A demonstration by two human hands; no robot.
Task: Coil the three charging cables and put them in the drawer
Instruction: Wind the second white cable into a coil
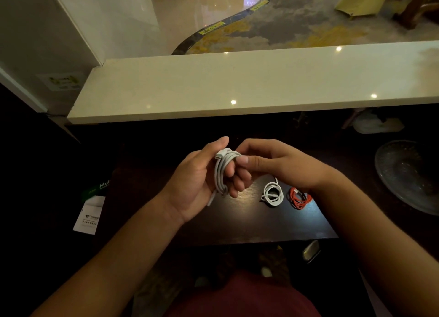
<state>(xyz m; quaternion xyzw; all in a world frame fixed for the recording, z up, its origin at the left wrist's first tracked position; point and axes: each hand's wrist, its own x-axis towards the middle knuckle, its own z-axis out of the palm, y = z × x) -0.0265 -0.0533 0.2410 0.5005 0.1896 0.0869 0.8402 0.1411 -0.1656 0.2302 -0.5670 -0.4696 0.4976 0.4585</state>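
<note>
Coiled grey cable (222, 172) upright, plug seemingly upward.

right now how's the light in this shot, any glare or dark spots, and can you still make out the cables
Head view: the pale counter is bright with small lamp glints; the dark table below is underlit, one glare patch beside the white coil. The red coil and the grey cable held in the left hand read clearly. Edges bend from the wide lens; the corners are murky.

bare dark tabletop (237, 221) lies below my hands; to the right a white coil (272, 194) and red coil (299, 197) sit just beside each other, glass dish (408, 174) farther right.
</note>
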